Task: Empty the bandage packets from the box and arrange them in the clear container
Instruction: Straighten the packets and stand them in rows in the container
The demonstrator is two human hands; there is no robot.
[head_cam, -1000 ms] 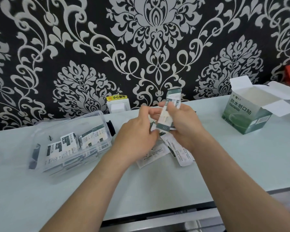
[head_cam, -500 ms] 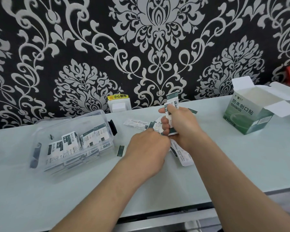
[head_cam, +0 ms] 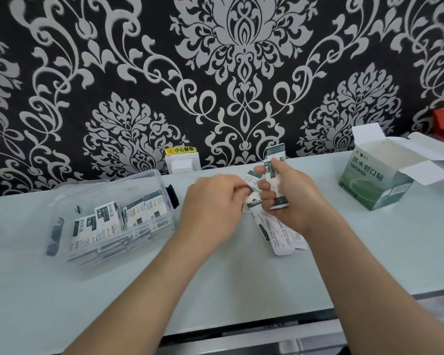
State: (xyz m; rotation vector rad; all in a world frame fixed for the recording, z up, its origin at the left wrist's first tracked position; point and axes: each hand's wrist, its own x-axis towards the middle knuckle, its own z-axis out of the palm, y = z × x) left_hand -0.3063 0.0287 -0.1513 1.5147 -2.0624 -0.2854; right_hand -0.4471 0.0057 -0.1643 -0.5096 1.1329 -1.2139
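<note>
Step in hand: gathering of emptied packets for transfer.

The box (head_cam: 369, 185) is found at the right of the frame, upright on the counter (head_cam: 369, 252), flaps open; no packets are visible inside, though its floor is not fully seen. A bundle of packets (head_cam: 274, 160) is held upright at frame centre, grasped by the right hand (head_cam: 290, 198) with fingers curled round it. The left hand (head_cam: 213, 201) is placed just beside it, fingers curled toward a packet at the bundle's lower left. Whether that packet is gripped cannot be told, owing to blur. Several loose packets (head_cam: 282, 237) are seen lying flat on the counter below the right hand. The clear container (head_cam: 144, 175) is located at the left of the frame, lid off, with stored packets (head_cam: 108, 219) standing in rows within.

Assessment: emptying is judged done; arranging is partly done. The next move calls for the remaining packets to be added to the bundle, edges squared, and the bundle carried left and set upright alongside the existing rows.
</note>
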